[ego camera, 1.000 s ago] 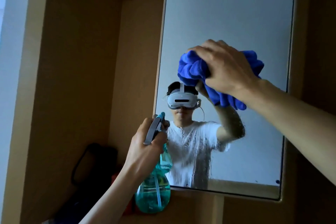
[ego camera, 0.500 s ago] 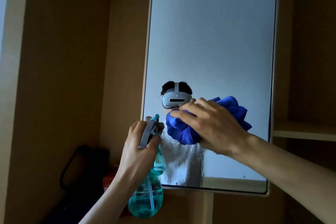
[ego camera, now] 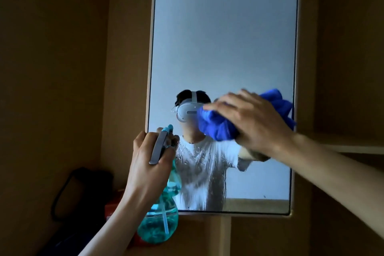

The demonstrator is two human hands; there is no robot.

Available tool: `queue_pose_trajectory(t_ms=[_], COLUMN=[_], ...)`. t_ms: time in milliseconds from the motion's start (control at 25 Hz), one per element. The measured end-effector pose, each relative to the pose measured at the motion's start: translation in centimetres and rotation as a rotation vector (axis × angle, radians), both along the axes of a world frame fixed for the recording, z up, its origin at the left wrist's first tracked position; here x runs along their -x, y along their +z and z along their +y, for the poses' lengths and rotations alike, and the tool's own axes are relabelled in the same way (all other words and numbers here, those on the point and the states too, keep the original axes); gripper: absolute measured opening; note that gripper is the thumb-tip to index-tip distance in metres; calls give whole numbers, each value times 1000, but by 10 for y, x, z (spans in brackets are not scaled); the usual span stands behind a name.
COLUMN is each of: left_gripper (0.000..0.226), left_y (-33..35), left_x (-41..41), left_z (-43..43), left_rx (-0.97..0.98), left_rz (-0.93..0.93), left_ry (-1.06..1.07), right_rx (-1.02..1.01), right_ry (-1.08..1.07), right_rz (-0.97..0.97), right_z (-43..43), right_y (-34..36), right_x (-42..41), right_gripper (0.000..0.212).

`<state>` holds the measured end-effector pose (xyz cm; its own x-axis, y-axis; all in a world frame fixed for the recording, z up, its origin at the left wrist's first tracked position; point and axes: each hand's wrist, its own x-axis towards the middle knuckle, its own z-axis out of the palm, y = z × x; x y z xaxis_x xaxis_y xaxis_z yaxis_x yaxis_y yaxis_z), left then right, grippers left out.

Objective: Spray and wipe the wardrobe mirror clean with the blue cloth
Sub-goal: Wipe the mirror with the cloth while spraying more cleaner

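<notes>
Dimly, left of the mirror (ego camera: pixel 224 37), a dark bag (ego camera: pixel 83 191) is hard to make out. At the mirror's lower left corner the left hand (ego camera: pixel 149 164) has its grip closed round the teal spray bottle (ego camera: pixel 160 224). Wet streaks (ego camera: pixel 199 164) cover the mirror's lower part. Toward its right edge the blurred right hand (ego camera: pixel 255 122), its grip bunched on the blue cloth (ego camera: pixel 216 124), presses it against the mirror; half a second ago the cloth sat beside the bottle.

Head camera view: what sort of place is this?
Likely inside a home wardrobe or closet: a framed mirror fixed to brown wooden panels, a wooden shelf at the right, and a dark bag stowed low at the left.
</notes>
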<state>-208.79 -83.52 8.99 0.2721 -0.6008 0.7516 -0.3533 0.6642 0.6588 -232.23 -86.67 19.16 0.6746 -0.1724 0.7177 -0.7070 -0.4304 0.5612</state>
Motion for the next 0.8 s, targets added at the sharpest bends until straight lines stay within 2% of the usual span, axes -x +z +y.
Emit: queue_pose_trajectory(t_ms=[80, 160, 320, 480, 560, 640, 720, 800], left_gripper=[6, 15, 4, 7, 13, 5, 27, 30], left_y=[-3, -8, 0, 0, -3, -7, -10, -16], left_x=[-2, -3, 0, 5, 4, -3, -14, -20], left_z=[0, -1, 4, 1, -1, -6, -19, -29], left_rx=[-4, -22, -42, -26, -20, -36, -42, -73], left_rz=[-24, -64, -26, 6, 16, -24, -55, -62], left_ry=[-5, -3, -39, -34, -38, -33, -8, 7], right_rx=[-4, 26, 49, 78, 64, 56, 41, 30], right_ry=[12, 29, -8, 8, 37, 56, 53, 18], right_rz=[26, 34, 1, -191, -202, -166, -118, -62], right_z=[-1, -4, -2, -6, -8, -7, -7, -8], right_y=[-34, -47, -2, 48, 47, 31, 9, -21], right_x=[9, 14, 16, 25, 30, 35, 44, 54], right_gripper=[61, 65, 67, 61, 59, 54, 53, 63])
